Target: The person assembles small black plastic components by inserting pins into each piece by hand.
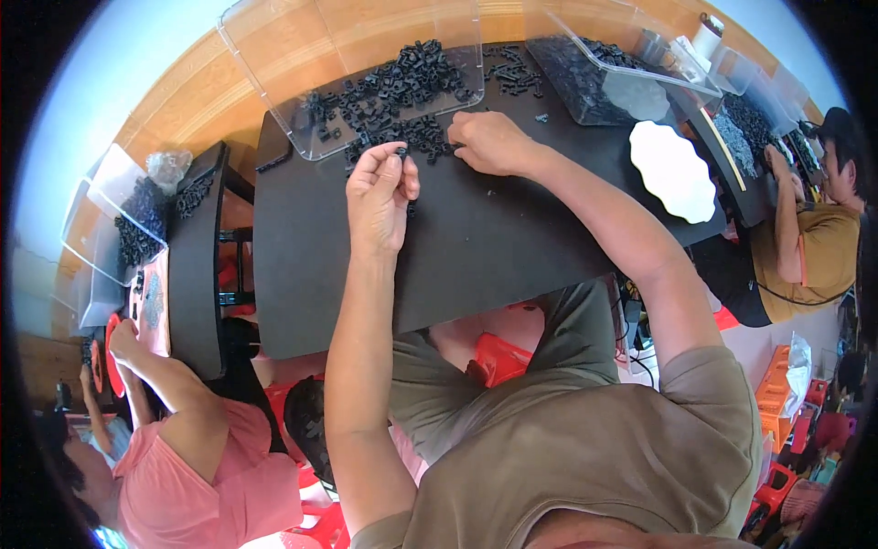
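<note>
Olive-brn tee nearest cam | blk tabletop | L hand curled, thumb+fingertips pinching sm blk plastic pc | R hand part-curled at pile's R edge, grip can't tell | blk pcs pile in + in front of clr plastic bin

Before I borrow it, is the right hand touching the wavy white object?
No, the right hand is at black parts, away from the white object.

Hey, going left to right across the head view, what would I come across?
Co-worker in a pink shirt → left hand with a small black piece at its fingertips → right hand → white, scalloped-edged oval object → co-worker in a brownish-yellow shirt.
</note>
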{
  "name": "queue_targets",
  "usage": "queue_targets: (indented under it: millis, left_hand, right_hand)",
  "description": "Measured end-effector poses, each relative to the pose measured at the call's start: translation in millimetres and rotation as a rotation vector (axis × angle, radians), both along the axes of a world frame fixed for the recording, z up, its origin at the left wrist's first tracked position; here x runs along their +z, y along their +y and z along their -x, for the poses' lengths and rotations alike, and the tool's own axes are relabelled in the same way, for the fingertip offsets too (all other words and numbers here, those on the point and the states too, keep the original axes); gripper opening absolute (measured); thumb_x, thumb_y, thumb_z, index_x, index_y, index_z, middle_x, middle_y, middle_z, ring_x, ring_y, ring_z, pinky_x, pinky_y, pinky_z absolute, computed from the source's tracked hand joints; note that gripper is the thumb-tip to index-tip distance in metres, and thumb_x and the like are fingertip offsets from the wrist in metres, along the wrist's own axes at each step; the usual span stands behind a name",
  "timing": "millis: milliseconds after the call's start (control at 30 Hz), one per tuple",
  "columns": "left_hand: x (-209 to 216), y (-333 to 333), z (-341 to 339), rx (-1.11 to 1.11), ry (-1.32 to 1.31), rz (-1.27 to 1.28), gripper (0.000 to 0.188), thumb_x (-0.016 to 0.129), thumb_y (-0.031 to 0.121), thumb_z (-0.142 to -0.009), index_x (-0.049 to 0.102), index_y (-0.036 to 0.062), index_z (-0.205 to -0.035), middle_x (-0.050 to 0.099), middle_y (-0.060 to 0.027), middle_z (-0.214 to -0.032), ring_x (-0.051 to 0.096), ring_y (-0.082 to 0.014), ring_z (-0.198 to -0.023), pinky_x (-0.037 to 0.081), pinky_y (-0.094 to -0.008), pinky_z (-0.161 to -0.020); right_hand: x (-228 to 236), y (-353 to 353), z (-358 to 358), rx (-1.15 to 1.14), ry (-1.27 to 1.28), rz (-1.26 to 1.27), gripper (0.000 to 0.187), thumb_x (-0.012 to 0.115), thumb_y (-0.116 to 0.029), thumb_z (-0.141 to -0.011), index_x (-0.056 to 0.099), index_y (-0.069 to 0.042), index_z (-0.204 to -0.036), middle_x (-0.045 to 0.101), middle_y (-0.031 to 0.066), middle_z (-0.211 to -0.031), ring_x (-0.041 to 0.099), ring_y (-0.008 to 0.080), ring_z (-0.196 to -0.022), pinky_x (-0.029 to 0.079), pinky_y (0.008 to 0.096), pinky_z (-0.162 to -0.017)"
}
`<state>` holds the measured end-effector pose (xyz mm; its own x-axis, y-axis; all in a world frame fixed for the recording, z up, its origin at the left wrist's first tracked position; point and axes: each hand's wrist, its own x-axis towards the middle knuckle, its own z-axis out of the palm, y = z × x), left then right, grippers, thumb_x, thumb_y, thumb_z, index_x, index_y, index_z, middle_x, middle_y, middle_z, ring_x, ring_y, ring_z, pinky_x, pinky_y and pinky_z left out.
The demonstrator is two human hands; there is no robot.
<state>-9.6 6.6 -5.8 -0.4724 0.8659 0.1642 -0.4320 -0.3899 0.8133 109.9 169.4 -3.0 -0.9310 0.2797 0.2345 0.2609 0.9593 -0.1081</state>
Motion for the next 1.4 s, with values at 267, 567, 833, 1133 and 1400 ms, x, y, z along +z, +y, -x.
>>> queue_targets:
  millis: [267,567,833,1133,1400]
  left_hand:
    - [-5,1,-1,-0.046,0.066,0.028,0.013,0.053,0.010,-0.088,0.055,0.0014,-0.097,0.058,-0.0055,-0.073,0.052,-0.0095,-0.058,0.041,-0.0205,-0.052]
    - [-1,1,-7,-0.059,0.084,0.040,0.016,0.054,0.013,-0.089,0.056,0.0008,-0.098,0.058,-0.0046,-0.073,0.052,-0.0090,-0.059,0.040,-0.0199,-0.053]
    - [-3,1,-7,-0.069,0.083,0.014,0.013,0.055,0.013,-0.088,0.054,0.0023,-0.095,0.057,-0.0037,-0.072,0.051,-0.0083,-0.057,0.039,-0.0200,-0.052]
    - [3,-2,-12,0.001,0.216,0.043,0.003,0.056,0.007,-0.086,0.057,0.0052,-0.088,0.054,0.0002,-0.066,0.047,-0.0048,-0.056,0.035,-0.0168,-0.048]
    - [3,-6,-6,0.134,0.382,0.059,0.003,0.057,0.002,-0.080,0.057,0.0039,-0.078,0.053,0.0006,-0.064,0.047,-0.0052,-0.057,0.036,-0.0187,-0.048]
  right_hand:
    - [12,-27,-6,0.049,0.404,1.218,0.007,0.057,-0.008,-0.084,0.057,-0.001,-0.085,0.054,0.0034,-0.066,0.051,0.0070,-0.048,0.041,0.0207,-0.037]
    - [13,-40,-6,0.332,0.563,1.664,0.012,0.059,-0.008,-0.084,0.053,0.001,-0.083,0.056,0.0063,-0.065,0.055,0.0105,-0.051,0.046,0.0224,-0.037]
    - [9,-44,-5,0.411,0.594,1.743,0.013,0.060,-0.006,-0.083,0.051,0.000,-0.076,0.055,0.0074,-0.066,0.054,0.0108,-0.050,0.045,0.0220,-0.036]
    - [13,-44,-8,0.435,0.571,1.598,0.016,0.062,-0.002,-0.080,0.050,-0.001,-0.071,0.055,0.0073,-0.067,0.051,0.0094,-0.046,0.041,0.0208,-0.033]
    - [10,-57,1,0.373,0.600,1.450,0.019,0.057,0.004,-0.081,0.045,-0.004,-0.069,0.052,0.0079,-0.068,0.047,0.0092,-0.043,0.039,0.0208,-0.032]
